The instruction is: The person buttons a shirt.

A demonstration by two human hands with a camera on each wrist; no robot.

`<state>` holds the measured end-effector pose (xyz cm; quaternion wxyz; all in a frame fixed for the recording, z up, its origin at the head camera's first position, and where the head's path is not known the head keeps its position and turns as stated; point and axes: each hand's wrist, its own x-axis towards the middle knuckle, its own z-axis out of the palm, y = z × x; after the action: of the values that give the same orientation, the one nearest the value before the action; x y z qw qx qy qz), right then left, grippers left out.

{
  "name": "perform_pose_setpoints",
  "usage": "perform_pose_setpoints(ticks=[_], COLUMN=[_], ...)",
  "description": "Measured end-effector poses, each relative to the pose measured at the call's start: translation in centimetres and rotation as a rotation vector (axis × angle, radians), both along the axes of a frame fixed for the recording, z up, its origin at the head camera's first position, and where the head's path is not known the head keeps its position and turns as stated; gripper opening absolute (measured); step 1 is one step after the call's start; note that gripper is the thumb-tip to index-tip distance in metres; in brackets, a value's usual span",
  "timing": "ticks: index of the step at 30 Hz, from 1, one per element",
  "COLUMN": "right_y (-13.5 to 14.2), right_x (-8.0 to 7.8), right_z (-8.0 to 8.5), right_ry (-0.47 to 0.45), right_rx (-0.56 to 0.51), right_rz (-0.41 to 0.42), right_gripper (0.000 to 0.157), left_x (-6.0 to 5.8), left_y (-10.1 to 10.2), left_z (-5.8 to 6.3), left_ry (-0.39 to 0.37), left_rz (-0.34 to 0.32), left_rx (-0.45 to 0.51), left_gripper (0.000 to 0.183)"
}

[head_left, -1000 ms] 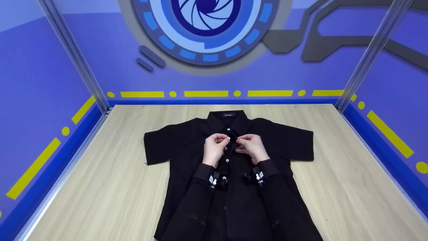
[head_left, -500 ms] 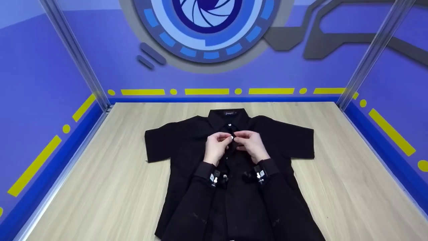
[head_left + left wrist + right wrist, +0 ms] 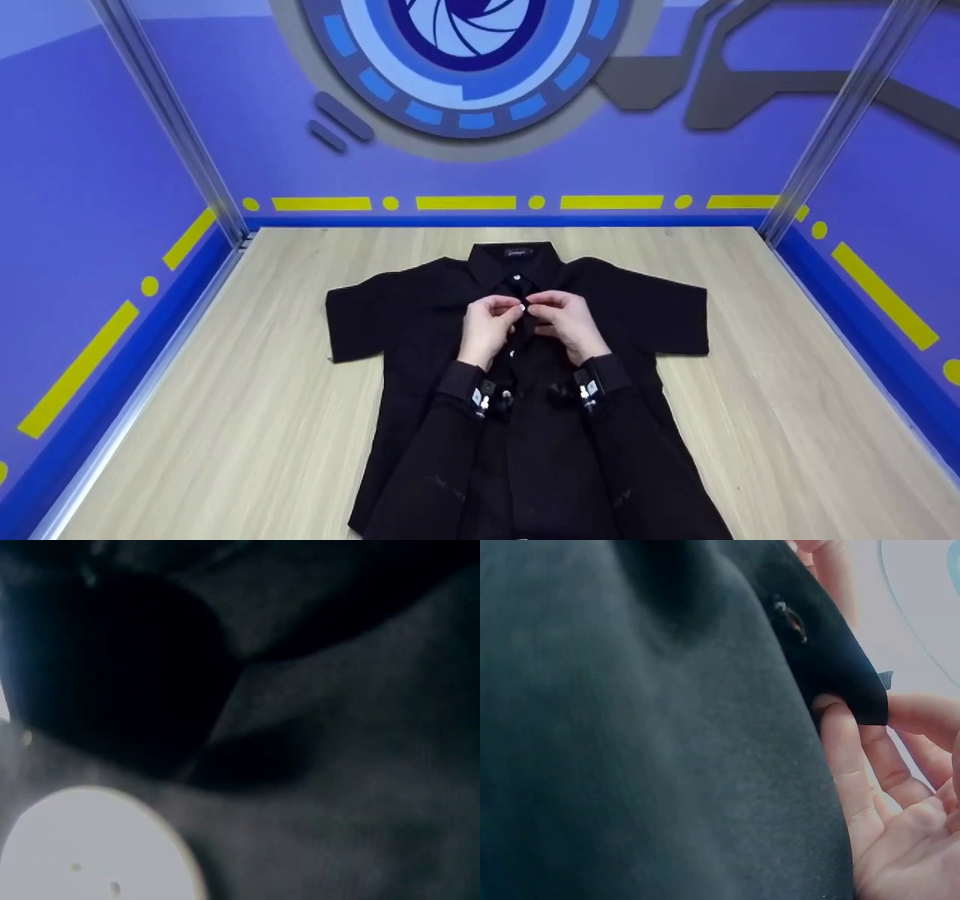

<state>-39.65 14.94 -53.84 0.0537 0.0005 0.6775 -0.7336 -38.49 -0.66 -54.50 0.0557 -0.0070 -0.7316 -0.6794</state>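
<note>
A black short-sleeved shirt [image 3: 427, 322] lies face up, collar [image 3: 487, 266] toward the back. Just below the collar, my left hand [image 3: 484, 330] pinches the front edge at a white button [image 3: 522, 307] by its thumb tip. My right hand [image 3: 574, 326] faces it, thumb and fingers pinching the opposite front strip, fingertips right at the button. The right wrist view shows a slit buttonhole [image 3: 791, 619] in the black strip, raised between the fingers. Close to the left wrist camera are black cloth and a large, blurred white button [image 3: 97, 851].
The shirt is spread on a light wood-grain table [image 3: 247, 420]. One white button [image 3: 516, 277] shows at the collar, and others run down the front below the hands. Blue-purple panels [image 3: 90, 187] with metal posts [image 3: 169, 112] stand around the table.
My right hand has moved left and slightly up, bringing its fingertips to the button at my left thumb. The gap between the hands has narrowed. Both hands keep their pinch.
</note>
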Motion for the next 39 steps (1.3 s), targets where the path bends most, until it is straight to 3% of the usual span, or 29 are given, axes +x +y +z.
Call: perform_pose_setpoints(ticks=[11, 19, 23, 30, 39], right_y=[0.01, 0.07, -0.04, -0.05, 0.03], right_x=[0.10, -0.02, 0.00, -0.05, -0.10], right_z=[0.21, 0.18, 0.07, -0.08, 0.24], right_ry=[-0.036, -0.035, -0.023, -0.040, -0.047], right_rx=[-0.013, -0.027, -0.025, -0.031, 0.003], right_rz=[0.038, 0.044, 0.017, 0.051, 0.079], right_gripper=[0.025, 0.026, 0.025, 0.024, 0.024], left_x=[0.19, 0.14, 0.11, -0.09, 0.00], left_y=[-0.47, -0.42, -0.31, -0.17, -0.40], left_z=[0.17, 0.22, 0.18, 0.03, 0.26], left_ry=[-0.051, -0.029, -0.016, -0.009, -0.022], left_rz=[-0.024, -0.055, -0.075, -0.109, -0.072], left_rx=[0.073, 0.123, 0.105, 0.094, 0.104], left_gripper=[0.016, 0.019, 0.017, 0.014, 0.019])
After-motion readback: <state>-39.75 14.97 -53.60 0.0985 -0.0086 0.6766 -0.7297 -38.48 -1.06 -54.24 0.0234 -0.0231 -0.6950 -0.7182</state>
